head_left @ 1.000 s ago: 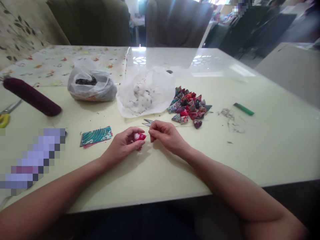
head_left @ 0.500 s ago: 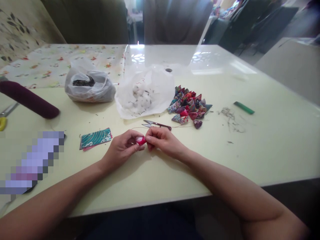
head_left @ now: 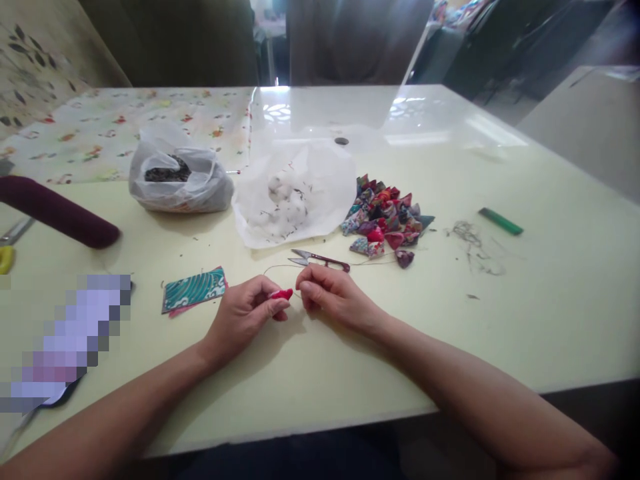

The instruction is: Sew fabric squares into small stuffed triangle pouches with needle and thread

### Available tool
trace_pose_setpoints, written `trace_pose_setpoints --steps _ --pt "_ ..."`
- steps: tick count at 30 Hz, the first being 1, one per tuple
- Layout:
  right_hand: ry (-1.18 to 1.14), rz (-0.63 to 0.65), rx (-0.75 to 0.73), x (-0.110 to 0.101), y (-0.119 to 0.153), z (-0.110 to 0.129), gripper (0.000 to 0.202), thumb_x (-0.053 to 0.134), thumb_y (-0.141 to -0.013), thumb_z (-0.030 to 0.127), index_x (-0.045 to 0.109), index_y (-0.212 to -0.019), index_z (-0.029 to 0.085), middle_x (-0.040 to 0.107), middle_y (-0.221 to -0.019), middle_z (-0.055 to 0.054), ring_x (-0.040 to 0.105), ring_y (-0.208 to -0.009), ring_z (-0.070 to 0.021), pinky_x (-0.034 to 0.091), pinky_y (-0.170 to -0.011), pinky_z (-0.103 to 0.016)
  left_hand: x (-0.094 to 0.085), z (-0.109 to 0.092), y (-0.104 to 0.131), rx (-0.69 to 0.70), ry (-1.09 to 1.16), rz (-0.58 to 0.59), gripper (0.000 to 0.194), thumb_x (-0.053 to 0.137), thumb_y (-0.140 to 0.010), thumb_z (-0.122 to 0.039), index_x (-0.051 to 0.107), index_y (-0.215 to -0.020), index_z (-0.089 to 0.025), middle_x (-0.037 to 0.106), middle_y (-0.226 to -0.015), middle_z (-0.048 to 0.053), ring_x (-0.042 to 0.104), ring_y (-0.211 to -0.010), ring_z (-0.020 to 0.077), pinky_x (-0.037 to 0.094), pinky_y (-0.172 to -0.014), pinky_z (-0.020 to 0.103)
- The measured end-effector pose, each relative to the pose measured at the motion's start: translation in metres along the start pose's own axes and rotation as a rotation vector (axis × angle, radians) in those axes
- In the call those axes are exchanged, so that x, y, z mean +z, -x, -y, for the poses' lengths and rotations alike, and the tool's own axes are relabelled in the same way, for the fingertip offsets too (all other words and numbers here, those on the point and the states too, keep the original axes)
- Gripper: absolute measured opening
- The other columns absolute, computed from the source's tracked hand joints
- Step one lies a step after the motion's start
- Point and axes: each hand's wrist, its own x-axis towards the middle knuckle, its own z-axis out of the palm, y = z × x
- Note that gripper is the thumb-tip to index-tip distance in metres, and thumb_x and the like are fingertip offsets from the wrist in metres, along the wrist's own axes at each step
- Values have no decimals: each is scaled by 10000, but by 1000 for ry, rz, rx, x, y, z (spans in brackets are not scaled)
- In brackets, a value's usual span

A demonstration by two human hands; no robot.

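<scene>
Between the thumb and fingers of my left hand [head_left: 253, 305] is a small red fabric pouch [head_left: 283, 294] with some white on it. My right hand [head_left: 327, 293] is pinched shut just to its right, and a thin line, a needle or thread, runs from its fingertips toward the pouch. Thread snips [head_left: 320, 260] lie right behind my hands, with a loose thread near them. Patterned fabric pouches [head_left: 385, 213] are heaped behind my right hand, and a dark one [head_left: 405, 258] sits apart in front. Left of my left hand lie teal wave-patterned fabric pieces [head_left: 194, 291] over pinkish ones.
White stuffing [head_left: 285, 200] rests on a translucent sheet [head_left: 330, 160]. Beside it stands a plastic bag [head_left: 185, 193] of dark material. A green stick-like piece [head_left: 501, 221] and thread scraps [head_left: 473, 243] lie right. At left are a dark purple roll [head_left: 60, 212], yellow-handled scissors [head_left: 7, 257] and a blurred-out object [head_left: 75, 340].
My right hand has drawn slightly away from the red pouch, opening a small gap with a thin line across it. The pouch has turned in my left fingers. The view has shifted slightly.
</scene>
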Motion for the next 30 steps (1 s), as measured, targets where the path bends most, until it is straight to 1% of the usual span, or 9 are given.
trace_pose_setpoints --steps 3,7,9,12,14,16,19,24,30 --pt "-17 20 15 -1 0 1 187 552 -934 343 569 -867 169 550 -663 27 507 -601 -96 410 -576 -226 0 -3 -1 -59 68 -52 189 739 -813 -302 619 -762 -166 698 -628 -6 666 -573 129 511 -558 215" --pt "-9 13 56 -6 0 3 171 538 -936 317 570 -863 166 560 -666 21 515 -604 -97 417 -586 -228 -6 -3 -6 -125 190 -62 213 738 -817 -338 669 -922 -166 741 -763 18 708 -707 155 556 -671 255" --pt "-4 8 75 -7 0 3 166 535 -937 309 569 -856 168 565 -668 17 519 -606 -100 418 -589 -231 -12 -3 -8 -153 173 -48 209 702 -855 -372 673 -868 -165 719 -714 15 690 -670 149 546 -664 261" --pt "-15 3 100 -8 -1 2 172 539 -936 310 571 -838 173 558 -656 16 508 -598 -102 408 -578 -234 -18 1 -8 -176 137 -46 291 664 -888 -419 641 -749 -164 660 -634 3 619 -568 122 498 -603 253" --pt "-16 -2 110 -8 -2 2 179 546 -934 318 573 -830 175 559 -652 14 507 -599 -105 408 -581 -238 -19 5 -9 -187 183 -67 297 662 -891 -428 621 -752 -169 642 -621 -5 592 -551 115 481 -594 253" --pt "-26 2 115 -8 -3 1 190 557 -929 337 572 -831 175 562 -649 12 511 -597 -108 414 -587 -242 -18 10 -10 -198 257 -90 253 670 -889 -415 622 -819 -176 647 -635 -8 610 -587 125 489 -618 257" --pt "-83 -1 123 -9 -4 -1 219 578 -918 377 569 -840 173 565 -643 10 513 -584 -108 420 -581 -246 -16 12 -10 -185 277 -100 228 677 -886 -398 619 -857 -179 639 -665 -16 601 -586 116 485 -612 249" --pt "-143 -32 135 -10 -5 -1 240 604 -899 398 571 -839 168 563 -635 14 516 -568 -107 422 -577 -248 -16 6 -7 -124 124 -72 322 629 -916 -434 547 -734 -180 538 -574 -47 500 -505 85 415 -526 218" --pt "-173 -14 124 -15 -8 -5 275 634 -873 439 564 -853 174 571 -637 24 525 -560 -105 454 -571 -251 -11 6 -8 -77 74 -44 314 597 -935 -412 525 -741 -177 565 -595 -37 553 -536 92 436 -545 218"
